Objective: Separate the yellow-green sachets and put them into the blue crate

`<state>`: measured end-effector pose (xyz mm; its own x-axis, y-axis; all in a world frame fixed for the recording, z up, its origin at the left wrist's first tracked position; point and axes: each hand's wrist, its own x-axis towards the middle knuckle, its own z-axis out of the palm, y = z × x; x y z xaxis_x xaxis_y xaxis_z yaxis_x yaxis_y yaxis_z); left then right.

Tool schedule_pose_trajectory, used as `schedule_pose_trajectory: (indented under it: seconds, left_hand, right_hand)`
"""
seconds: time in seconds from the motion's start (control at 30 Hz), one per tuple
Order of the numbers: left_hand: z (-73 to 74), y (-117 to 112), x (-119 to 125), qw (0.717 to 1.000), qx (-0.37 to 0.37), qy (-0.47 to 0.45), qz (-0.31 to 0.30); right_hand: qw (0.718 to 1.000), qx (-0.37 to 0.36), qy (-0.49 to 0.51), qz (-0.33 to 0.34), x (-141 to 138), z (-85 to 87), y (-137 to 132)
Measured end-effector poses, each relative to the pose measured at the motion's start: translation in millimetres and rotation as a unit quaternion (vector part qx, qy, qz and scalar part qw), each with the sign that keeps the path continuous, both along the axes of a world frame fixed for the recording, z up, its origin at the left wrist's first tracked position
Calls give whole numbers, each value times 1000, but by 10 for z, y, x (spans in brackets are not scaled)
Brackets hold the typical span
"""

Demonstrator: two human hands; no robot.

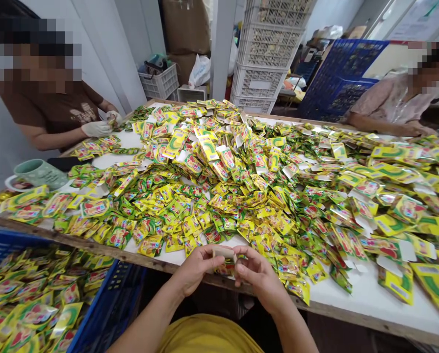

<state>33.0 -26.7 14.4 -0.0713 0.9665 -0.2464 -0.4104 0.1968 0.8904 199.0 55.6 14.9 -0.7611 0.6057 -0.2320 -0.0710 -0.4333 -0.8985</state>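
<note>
My left hand point(196, 267) and my right hand point(258, 274) meet at the near edge of the white table point(366, 294). Both pinch a small pale card or band point(223, 253) stretched between their fingertips, over a little stack of yellow-green sachets point(226, 268) held just below it. A large heap of the same sachets point(241, 186) covers the table straight ahead, its nearest packets a short way beyond my fingers.
A blue crate point(109, 314) full of sachets stands at my lower left. A green mug point(38, 172) sits at the table's left end. One person in white gloves point(96, 128) works at the far left, another person point(396, 105) at the far right. White crates point(267, 54) are stacked behind.
</note>
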Motion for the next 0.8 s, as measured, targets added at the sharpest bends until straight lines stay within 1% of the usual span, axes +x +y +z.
schedule_pose_trajectory:
  seconds: [0.07, 0.13, 0.2, 0.23, 0.3, 0.37, 0.43, 0.5, 0.53, 0.6, 0.67, 0.7, 0.73, 0.8]
  left_hand:
    - [46, 27, 18, 1000, -5, 4, -20]
    - [110, 36, 53, 999, -6, 12, -46]
    - [175, 39, 103, 998, 0, 38, -50]
    - [200, 46, 131, 998, -1, 55, -36]
    - [219, 84, 186, 997, -33, 69, 20]
    - [194, 157, 236, 991, -85, 54, 89]
    - [147, 255, 269, 981, -128, 31, 145]
    - [105, 343, 270, 974, -149, 4, 170]
    - [91, 372, 256, 975, -148, -21, 165]
    - [71, 383, 196, 979, -129, -107, 117]
    - [45, 333, 115, 973, -103, -195, 61]
    - [26, 293, 76, 970, -94, -219, 49]
    - [4, 251, 46, 970, -88, -224, 45]
    - [-42, 178, 14, 975, -83, -199, 52]
  right_hand:
    - [1000, 10, -19, 16, 21, 27, 24]
    - [998, 37, -42, 0, 33, 31, 35]
    - [996, 64, -56, -11, 23, 30, 28]
    - [996, 69, -63, -13, 12, 33, 21]
    - [995, 62, -79, -19, -23, 48, 3]
    - [994, 49, -90, -35, -70, 62, -10]
    - [993, 40, -91, -56, -123, 58, -7]
    - [991, 37, -93, -85, -173, 32, 20]
    - [989, 34, -99, -104, -194, 13, 43]
    - [983, 22, -112, -145, -220, -30, 97]
    - [979, 4, -122, -165, -227, -72, 149]
    - [978, -4, -123, -165, -226, -89, 168]
    - [979, -8, -123, -164, -225, -103, 182]
    - [979, -6, -123, -160, -225, -116, 195]
